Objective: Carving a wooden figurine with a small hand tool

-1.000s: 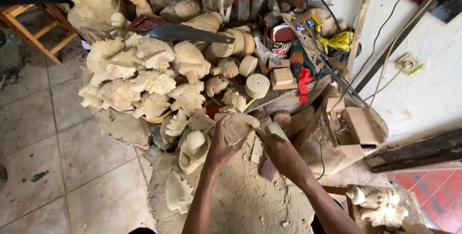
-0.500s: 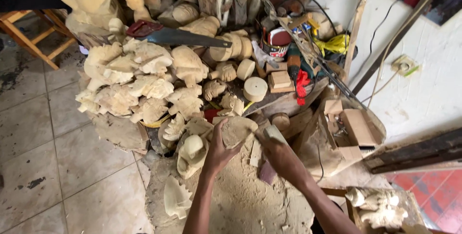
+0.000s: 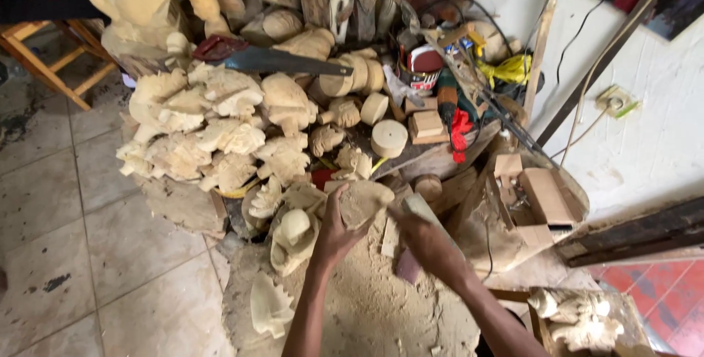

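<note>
Looking down from a head camera at a woodcarver's cluttered corner, two bare arms reach up from the near edge. The left hand (image 3: pixel 334 236) wraps its fingers around the near side of a pale, rounded wood piece (image 3: pixel 364 201) and holds it up over a heap of sawdust (image 3: pixel 374 306). The right hand (image 3: pixel 429 243) is closed around a flat sanding block (image 3: pixel 416 206), whose far end sits just beside the wood piece, to its right; whether the two touch cannot be told.

The step in hand looks like smoothing the rough carving. As a judgement, the next move calls for a firm left grip while the block is drawn across the curved face.

Beyond the hands, a big pile of unfinished carvings (image 3: pixel 213 129) spreads to the far left. A handsaw (image 3: pixel 271 57) lies across the far part of the pile. Small wooden discs (image 3: pixel 389 137) and blocks sit at the centre, with a red-handled tool (image 3: pixel 458 129) just right of them. A cardboard box (image 3: pixel 546 195) rests to the right, near a white wall (image 3: pixel 645 144). Grey floor tiles (image 3: pixel 81 239) fill the left.
</note>
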